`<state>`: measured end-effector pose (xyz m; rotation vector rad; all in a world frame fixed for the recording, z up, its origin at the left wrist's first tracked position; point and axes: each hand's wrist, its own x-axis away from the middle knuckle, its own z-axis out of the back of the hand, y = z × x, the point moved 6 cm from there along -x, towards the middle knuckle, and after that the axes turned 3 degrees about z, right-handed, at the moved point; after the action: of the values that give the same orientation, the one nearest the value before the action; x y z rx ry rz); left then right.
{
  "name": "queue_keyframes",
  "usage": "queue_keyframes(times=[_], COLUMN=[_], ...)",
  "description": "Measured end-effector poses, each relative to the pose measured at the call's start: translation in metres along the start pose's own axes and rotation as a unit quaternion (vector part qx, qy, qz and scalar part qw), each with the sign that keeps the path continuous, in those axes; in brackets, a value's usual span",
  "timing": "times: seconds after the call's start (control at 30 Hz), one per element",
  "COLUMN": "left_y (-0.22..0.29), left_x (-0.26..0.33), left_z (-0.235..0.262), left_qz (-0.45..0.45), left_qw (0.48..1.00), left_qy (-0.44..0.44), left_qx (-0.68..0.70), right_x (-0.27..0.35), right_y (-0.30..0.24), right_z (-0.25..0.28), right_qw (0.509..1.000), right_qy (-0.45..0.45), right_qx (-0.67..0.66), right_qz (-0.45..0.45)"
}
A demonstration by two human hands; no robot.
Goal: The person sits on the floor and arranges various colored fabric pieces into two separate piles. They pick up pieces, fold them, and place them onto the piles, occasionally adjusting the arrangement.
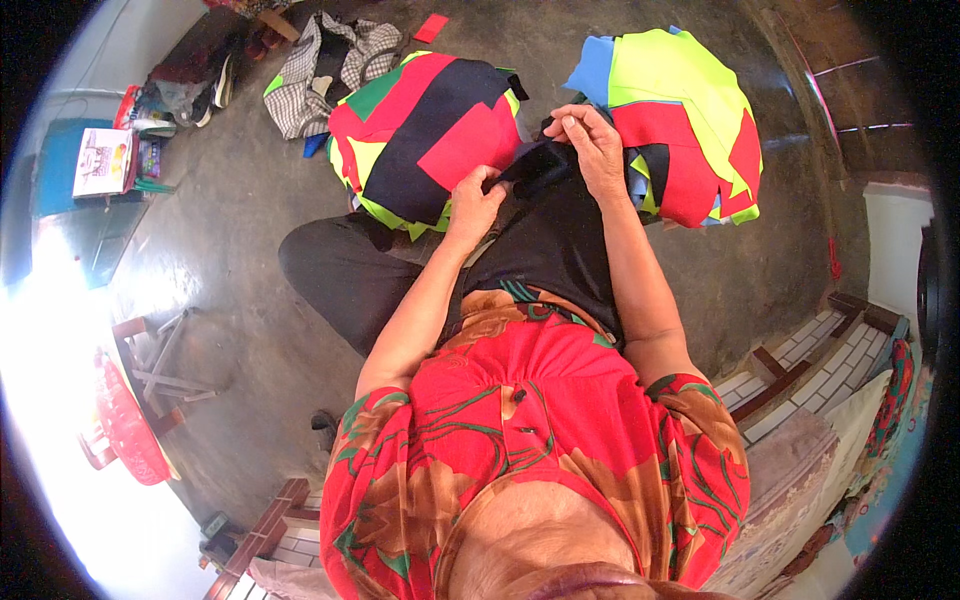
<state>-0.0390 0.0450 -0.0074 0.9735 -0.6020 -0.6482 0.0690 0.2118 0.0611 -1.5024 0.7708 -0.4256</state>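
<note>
Left: multicoloured fabric-scrap stack (pixel 425 140). My left hand (pixel 476 208): pinching a dark, perhaps navy, cloth strip (pixel 540 168) over my trousers (pixel 550 235). My right hand (pixel 597 155): pinching its far end; uneven tension could skew it. Right: neon-topped fabric stack (pixel 672 75).

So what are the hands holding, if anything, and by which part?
A dark cloth piece, apparently pinched near opposite ends by the left hand and the right hand.

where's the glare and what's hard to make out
Head view: glare burns out the left side and gleams on the floor; head view: the dark cloth between left hand and right hand nearly blends into the black lap fabric.
</note>
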Motion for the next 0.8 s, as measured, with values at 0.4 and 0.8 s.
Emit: queue_keyframes(times=[0.4,0.8], left_y=[-0.005,0.030], left_x=[-0.003,-0.005], left_z=[0.006,0.055], left_qz=[-0.021,0.014], left_qw=[0.993,0.964], left_qy=[0.015,0.034], left_qx=[0.115,0.263], right_x=[-0.001,-0.003], right_y=[-0.002,-0.003], right_z=[0.002,0.007], right_qw=[0.998,0.996], right_qy=[0.013,0.039], right_qx=[-0.055,-0.077], right_qz=[0.001,-0.003])
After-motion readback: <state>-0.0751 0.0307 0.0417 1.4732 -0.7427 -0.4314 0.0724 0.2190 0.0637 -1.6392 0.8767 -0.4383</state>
